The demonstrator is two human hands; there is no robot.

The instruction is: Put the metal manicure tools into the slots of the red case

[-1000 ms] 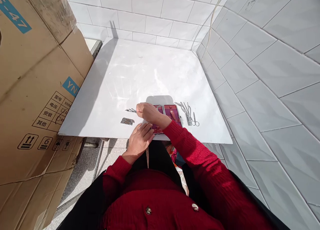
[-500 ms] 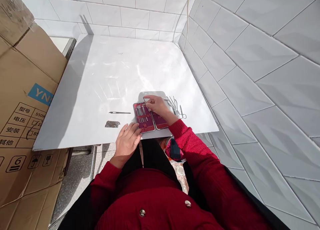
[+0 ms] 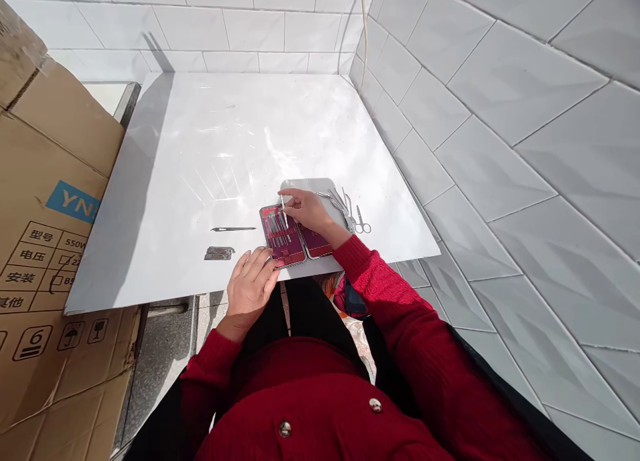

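Note:
A manicure case (image 3: 295, 257) with a dark red lining lies spread open near the table's front edge. Several slim metal tools stand in a row under the strap of its left half. Over that half, my right hand (image 3: 311, 213) pinches a thin metal manicure tool (image 3: 283, 206) between thumb and fingers, held roughly upright. Its lower end is close to the row of tools; I cannot tell whether it is in the strap. My left hand (image 3: 251, 282) rests with fingers stretched out, fingertips at the case's front left corner.
Left of the case lie a thin pointed tool (image 3: 233, 229) and nail clippers (image 3: 219, 253). Small scissors (image 3: 362, 222) and several metal implements (image 3: 343, 204) lie to its right. A cardboard box (image 3: 60, 154) borders the white table (image 3: 200, 134) on the left; a tiled wall (image 3: 480, 127) rises right.
The tool in my right hand now shows more upright and closer to the row in the case. My left hand stays at the case's corner. The whole view has shifted slightly.

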